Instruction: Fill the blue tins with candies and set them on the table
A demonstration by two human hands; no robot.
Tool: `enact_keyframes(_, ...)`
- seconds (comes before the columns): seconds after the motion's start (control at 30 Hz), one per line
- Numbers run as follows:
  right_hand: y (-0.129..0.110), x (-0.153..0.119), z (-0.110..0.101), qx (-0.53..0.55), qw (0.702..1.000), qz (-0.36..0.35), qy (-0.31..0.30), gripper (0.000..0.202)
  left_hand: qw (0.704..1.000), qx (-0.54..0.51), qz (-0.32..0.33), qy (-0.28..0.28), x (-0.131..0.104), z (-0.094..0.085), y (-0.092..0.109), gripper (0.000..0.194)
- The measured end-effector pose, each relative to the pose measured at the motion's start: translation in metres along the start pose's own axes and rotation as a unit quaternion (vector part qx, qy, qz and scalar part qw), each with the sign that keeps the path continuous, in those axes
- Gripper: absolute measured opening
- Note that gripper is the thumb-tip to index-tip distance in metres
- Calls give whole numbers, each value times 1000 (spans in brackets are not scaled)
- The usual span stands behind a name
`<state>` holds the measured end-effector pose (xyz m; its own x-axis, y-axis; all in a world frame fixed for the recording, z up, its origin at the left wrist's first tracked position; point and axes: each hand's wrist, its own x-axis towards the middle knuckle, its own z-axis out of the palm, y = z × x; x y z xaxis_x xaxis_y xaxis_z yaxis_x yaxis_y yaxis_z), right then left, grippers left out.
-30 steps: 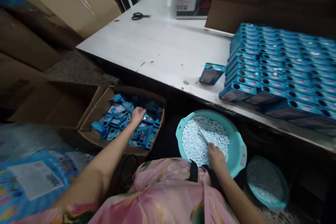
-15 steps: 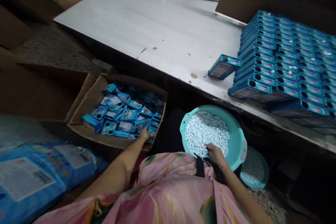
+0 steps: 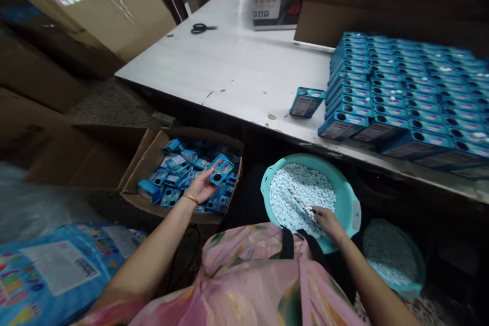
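Above the carton (image 3: 132,196) of loose blue packs (image 3: 171,197), my left hand (image 3: 202,187) is closed on one small blue box (image 3: 221,169), its printed face turned up. My right hand (image 3: 329,223) is over the front of a turquoise basin (image 3: 346,198) holding many small white pellets (image 3: 282,198). Its fingers pinch the handle of a thin spoon-like tool (image 3: 301,205), whose far end lies among the pellets, so its shape is partly hidden.
On the white table (image 3: 171,71) stand rows of blue boxes (image 3: 389,91), with a single blue box (image 3: 306,102) beside them. Black scissors (image 3: 202,28) lie farther back, near a printed carton (image 3: 267,7). Blue bags (image 3: 57,275) lie at left; another tub (image 3: 393,254) sits at lower right.
My left hand has come up out of the carton with a blue box. The tool in my right hand now shows across the pellets. The camera view has shifted.
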<state>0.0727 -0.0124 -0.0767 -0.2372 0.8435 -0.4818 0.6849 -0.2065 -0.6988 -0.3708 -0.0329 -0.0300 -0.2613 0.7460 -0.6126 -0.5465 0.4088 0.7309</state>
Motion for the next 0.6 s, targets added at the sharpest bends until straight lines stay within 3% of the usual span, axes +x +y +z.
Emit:
enact_keyframes(0.1,-12,-8,-16,78,997,24,-6,38,996,-50,-56,-50,-20,58,2,23)
enact_keyframes(0.23,-43,-36,-56,146,989,-2,-7,35,992,-62,-80,-79,-31,138,-26,19)
enact_keyframes(0.33,-62,-57,-88,149,988,-27,-9,33,989,-50,-84,-109,-32,183,-50,18)
enact_keyframes(0.47,-76,-68,-114,110,993,-30,-34,37,986,-52,-115,-106,-29,219,-76,13)
enact_keyframes(0.6,-90,-62,-122,12,999,-17,-41,42,981,-69,-148,-107,-23,233,-96,9)
